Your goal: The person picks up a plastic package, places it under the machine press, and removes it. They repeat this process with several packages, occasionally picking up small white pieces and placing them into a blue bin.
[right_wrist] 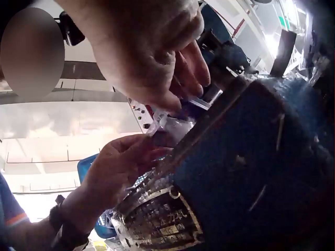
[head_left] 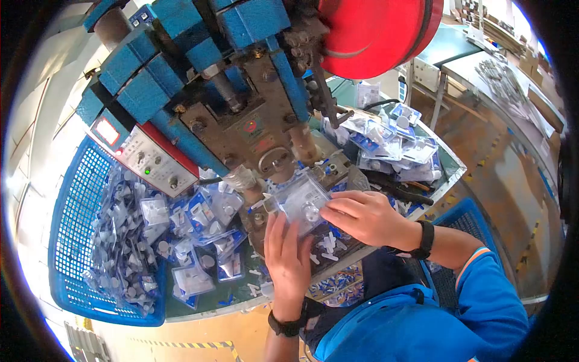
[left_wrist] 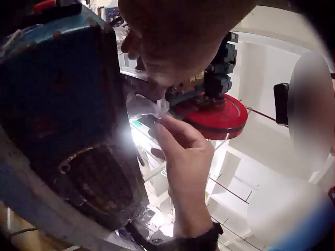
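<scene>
A clear plastic package (head_left: 300, 200) with a round piece inside lies at the press's lower tooling, below the metal ram. The left hand (head_left: 288, 260) grips its lower left edge between thumb and fingers; the left hand (right_wrist: 118, 164) also shows beside the clear plastic (right_wrist: 177, 128) in the right wrist view. At the package's right edge, the right hand (head_left: 373, 220) pinches with thumb and fingertips. The left wrist view shows the right hand (left_wrist: 184, 149) pinching clear plastic (left_wrist: 142, 106), with the left hand (left_wrist: 167, 39) close above. Part of the package is hidden behind the fingers.
A blue press (head_left: 145, 72) with a red wheel (head_left: 377, 36) stands over the work. Packages fill a blue basket (head_left: 75, 223) at left and lie heaped (head_left: 398, 145) at back right. Small white pieces (head_left: 329, 243) lie along the front; another blue basket (head_left: 461, 217) stands at right.
</scene>
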Available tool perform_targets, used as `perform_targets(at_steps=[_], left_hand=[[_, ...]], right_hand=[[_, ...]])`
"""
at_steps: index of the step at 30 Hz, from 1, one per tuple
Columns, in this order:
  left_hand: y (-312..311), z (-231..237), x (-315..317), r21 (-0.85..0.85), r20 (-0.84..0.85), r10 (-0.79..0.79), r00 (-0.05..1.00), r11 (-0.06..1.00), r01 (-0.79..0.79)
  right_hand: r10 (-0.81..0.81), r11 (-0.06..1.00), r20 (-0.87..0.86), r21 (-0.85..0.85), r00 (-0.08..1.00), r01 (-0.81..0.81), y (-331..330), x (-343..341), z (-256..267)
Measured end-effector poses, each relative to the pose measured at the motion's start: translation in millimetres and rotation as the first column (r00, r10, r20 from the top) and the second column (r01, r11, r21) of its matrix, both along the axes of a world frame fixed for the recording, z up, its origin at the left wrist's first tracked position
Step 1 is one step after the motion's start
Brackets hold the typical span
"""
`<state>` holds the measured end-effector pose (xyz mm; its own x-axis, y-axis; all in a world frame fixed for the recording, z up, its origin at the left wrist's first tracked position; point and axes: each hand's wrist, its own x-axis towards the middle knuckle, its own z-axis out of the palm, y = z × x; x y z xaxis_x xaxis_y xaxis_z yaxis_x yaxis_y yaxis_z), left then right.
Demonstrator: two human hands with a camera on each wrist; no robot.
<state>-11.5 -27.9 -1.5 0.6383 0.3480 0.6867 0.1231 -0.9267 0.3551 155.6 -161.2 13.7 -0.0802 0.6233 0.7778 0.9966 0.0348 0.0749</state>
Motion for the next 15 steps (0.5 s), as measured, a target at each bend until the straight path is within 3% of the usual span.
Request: perform_targets(at_steps=[8,15], left_hand=[[14.3,-1.3,5.3,-0.021,-0.080,-0.018,0.997,1.000,0.017],[18.9,2.3,5.6,0.108,-0.157,-0.027,0.987,0.993,0.044]], right_hand=[[0.089,0.995,-0.169,-0.019,0.982,-0.094,10.1,5.5,-10.6],[0.072,0.996,-0.191,-0.034,0.979,-0.079,16.3,8.0,-20.5]])
